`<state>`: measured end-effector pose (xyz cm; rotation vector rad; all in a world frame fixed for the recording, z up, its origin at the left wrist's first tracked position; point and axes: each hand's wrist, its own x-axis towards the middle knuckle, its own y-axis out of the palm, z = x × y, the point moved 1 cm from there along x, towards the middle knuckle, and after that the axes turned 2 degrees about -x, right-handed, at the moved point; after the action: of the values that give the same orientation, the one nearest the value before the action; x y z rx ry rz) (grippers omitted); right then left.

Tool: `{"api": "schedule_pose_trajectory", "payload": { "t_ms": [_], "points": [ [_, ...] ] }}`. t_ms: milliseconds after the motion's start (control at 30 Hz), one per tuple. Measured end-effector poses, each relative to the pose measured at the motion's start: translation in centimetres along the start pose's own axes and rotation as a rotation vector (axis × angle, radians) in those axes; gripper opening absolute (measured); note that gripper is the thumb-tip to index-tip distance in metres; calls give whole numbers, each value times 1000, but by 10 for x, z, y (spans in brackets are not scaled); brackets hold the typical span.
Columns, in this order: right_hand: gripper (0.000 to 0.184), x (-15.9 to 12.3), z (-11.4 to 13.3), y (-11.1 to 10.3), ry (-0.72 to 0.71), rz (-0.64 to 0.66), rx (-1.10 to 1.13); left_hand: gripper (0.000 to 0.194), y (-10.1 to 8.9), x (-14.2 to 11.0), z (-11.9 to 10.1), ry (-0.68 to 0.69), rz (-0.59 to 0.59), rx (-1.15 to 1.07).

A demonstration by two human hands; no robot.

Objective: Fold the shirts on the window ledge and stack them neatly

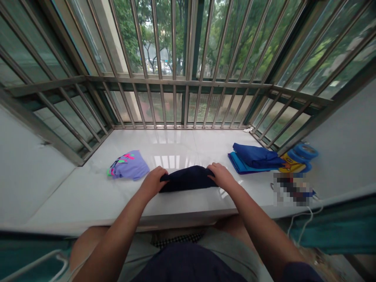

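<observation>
A dark navy folded garment (188, 178) lies on the white sill (182, 149) right in front of me. My left hand (153, 181) grips its left end with curled fingers. My right hand (221, 175) holds its right end the same way. A folded purple garment (129, 165) with pink and green print rests to the left. Folded blue garments (254, 157) are stacked to the right.
Metal window bars (173, 78) enclose the sill on three sides, with trees beyond. Blue tape rolls (304, 152) and a yellow packet (290, 166) sit at the far right beside a blurred item. A white cord (302, 223) hangs off the sill's right front edge.
</observation>
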<state>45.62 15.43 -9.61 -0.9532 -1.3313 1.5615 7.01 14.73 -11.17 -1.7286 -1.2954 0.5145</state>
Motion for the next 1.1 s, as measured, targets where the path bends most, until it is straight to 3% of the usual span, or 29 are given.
{"api": "schedule_pose_trajectory", "payload": {
  "t_ms": [67, 133, 267, 367, 500, 600, 733, 867, 1100],
  "points": [
    [34, -17, 0, 1, 1, -157, -37, 28, -2, -15, -3, 72, -117, 16],
    [42, -38, 0, 15, 4, -243, -55, 38, 7, -36, -3, 104, -121, 64],
    [58, -82, 0, 65, -1, -145, 71, 42, 44, -80, 8, 115, 16, 48],
    [59, -99, 0, 87, 86, -200, 193, 35, 59, -96, 16, 4, -48, -57],
    [39, -88, 2, 87, 343, -330, 185, 38, 56, -82, 19, -377, -227, -41],
    [47, -63, 2, 82, 572, -304, 90, 44, 53, -59, 16, -552, -183, 70],
    [41, -40, -4, 82, 741, -205, 150, 29, 52, -43, 12, -603, -87, 119],
    [27, -43, -17, 78, 717, -218, 214, 25, 46, -54, 11, -546, -201, 33],
    [39, -59, -32, 84, 753, -218, 367, 32, 38, -78, 12, -579, -288, -160]
  ]
}}
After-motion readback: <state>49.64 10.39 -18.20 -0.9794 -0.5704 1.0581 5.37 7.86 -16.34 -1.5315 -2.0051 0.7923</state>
